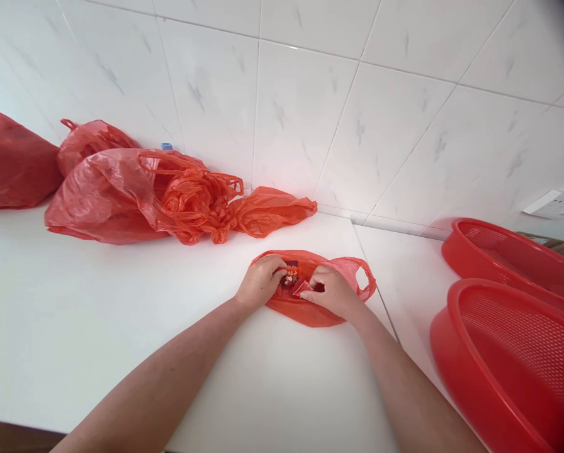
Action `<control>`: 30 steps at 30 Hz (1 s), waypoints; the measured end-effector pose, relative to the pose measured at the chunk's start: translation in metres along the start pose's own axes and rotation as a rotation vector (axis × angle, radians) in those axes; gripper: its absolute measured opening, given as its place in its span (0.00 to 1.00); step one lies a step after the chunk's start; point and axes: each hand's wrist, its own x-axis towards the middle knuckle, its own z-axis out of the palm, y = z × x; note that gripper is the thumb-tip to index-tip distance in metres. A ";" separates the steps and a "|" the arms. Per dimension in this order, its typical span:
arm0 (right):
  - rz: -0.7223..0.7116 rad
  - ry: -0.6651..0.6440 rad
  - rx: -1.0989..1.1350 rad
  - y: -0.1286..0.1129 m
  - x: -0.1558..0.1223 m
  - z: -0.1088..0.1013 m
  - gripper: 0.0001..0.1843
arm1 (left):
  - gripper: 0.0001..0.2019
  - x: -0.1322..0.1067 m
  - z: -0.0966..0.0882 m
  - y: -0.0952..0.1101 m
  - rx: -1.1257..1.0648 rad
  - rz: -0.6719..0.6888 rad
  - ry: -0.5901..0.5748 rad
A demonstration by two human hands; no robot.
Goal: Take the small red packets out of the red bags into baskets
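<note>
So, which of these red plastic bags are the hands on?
The flattened red bag on the white counter, under the left hand and right hand; the others lie heaped by the wall, untouched.

A flattened plastic bag (317, 308) lies on the worktop (74, 327) at lower centre of the frame, with the left hand (262, 283) and right hand (332, 290) side by side on top of it. Behind it, at upper left, a heap of plastic bags (140, 195) sits against the tiled wall (305, 107), with a fuller bag (12, 160) beyond it at the left edge and a small cap (167, 146) just showing behind the heap. At the right edge, a near mesh basket (513, 352) sits in front of a far mesh basket (513, 258), which lies below a wall socket (551, 204).
</note>
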 end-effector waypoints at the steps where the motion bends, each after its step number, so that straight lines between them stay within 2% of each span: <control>1: 0.001 0.005 0.030 -0.002 -0.001 -0.001 0.18 | 0.08 0.000 0.000 0.000 -0.001 -0.012 -0.010; 7: 0.136 0.154 0.230 -0.005 -0.002 -0.008 0.17 | 0.07 -0.001 0.000 -0.001 0.028 -0.095 0.007; 11: 0.213 0.293 0.236 0.001 0.000 -0.006 0.19 | 0.07 -0.001 0.001 -0.002 0.025 -0.119 0.018; 14: 0.229 0.347 0.211 0.004 0.001 -0.004 0.19 | 0.07 -0.001 0.002 -0.002 0.002 -0.113 0.035; 21: 0.234 0.358 0.098 0.007 0.003 -0.003 0.22 | 0.07 -0.001 0.002 0.000 -0.024 -0.081 0.061; 25: 0.224 0.398 0.030 0.013 0.003 -0.012 0.17 | 0.07 -0.001 0.003 -0.002 -0.032 -0.060 0.059; 30: 0.326 0.210 -0.166 0.018 0.001 -0.022 0.10 | 0.07 -0.001 0.004 -0.003 -0.043 -0.039 0.068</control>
